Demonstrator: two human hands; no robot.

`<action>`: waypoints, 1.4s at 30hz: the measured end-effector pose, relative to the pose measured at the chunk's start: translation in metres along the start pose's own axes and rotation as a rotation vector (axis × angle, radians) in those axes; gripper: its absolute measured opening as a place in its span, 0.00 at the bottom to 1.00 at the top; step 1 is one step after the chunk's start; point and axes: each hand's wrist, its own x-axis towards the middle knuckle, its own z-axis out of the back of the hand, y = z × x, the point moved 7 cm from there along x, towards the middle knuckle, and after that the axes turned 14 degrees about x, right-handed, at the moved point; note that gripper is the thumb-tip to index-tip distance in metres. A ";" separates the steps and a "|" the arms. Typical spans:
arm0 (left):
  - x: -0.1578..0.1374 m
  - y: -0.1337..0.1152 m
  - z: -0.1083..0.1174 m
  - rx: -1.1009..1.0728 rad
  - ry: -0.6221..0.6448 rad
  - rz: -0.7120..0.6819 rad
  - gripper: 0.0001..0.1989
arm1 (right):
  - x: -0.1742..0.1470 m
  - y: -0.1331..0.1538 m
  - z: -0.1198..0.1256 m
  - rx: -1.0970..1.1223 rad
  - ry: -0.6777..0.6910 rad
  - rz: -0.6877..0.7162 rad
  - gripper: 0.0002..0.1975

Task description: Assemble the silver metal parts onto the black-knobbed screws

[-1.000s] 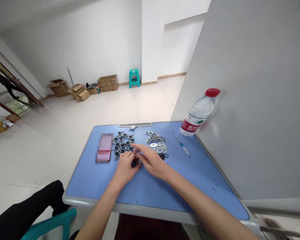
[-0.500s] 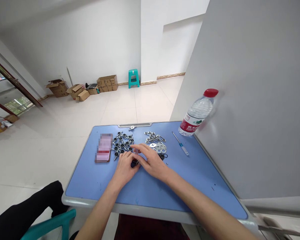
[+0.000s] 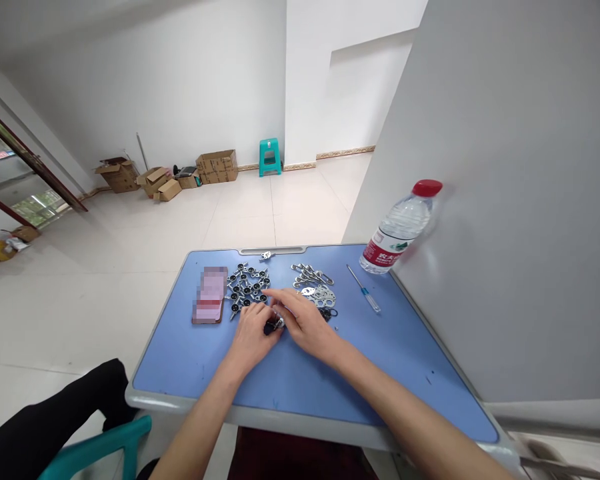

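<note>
Over the middle of the blue table, my left hand [image 3: 253,332] is closed around a small black-and-silver metal part [image 3: 279,323], mostly covered by my fingers. My right hand [image 3: 303,322] arches over the same part from the right, thumb and fingers bent together; what lies between its fingertips is hidden. Beyond my left hand lies a pile of small metal pieces with round black heads [image 3: 247,288]. Past my right hand are flat silver plates with holes [image 3: 323,295], a heap of slotted metal links [image 3: 310,274] and black rings [image 3: 330,312].
A phone [image 3: 210,295] lies left on the table [image 3: 180,373]. A screwdriver [image 3: 365,291] and a water bottle [image 3: 397,230] are on the right, by a grey wall. One metal piece [image 3: 267,256] sits at the far edge. A person's dark-clothed leg [image 3: 70,413] shows at left.
My right thumb has shifted slightly, so more of the silver part shows between my hands. The head view has moved a little; the piles look unchanged.
</note>
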 end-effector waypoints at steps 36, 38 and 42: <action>-0.004 -0.001 0.012 -0.075 -0.020 0.011 0.04 | -0.006 -0.033 0.003 -0.305 0.453 -0.425 0.09; -0.003 -0.001 0.011 -0.076 -0.027 0.003 0.03 | -0.008 -0.035 0.000 -0.356 0.479 -0.444 0.08; -0.003 -0.001 0.010 -0.075 -0.027 -0.002 0.04 | -0.008 -0.036 -0.003 -0.426 0.512 -0.441 0.09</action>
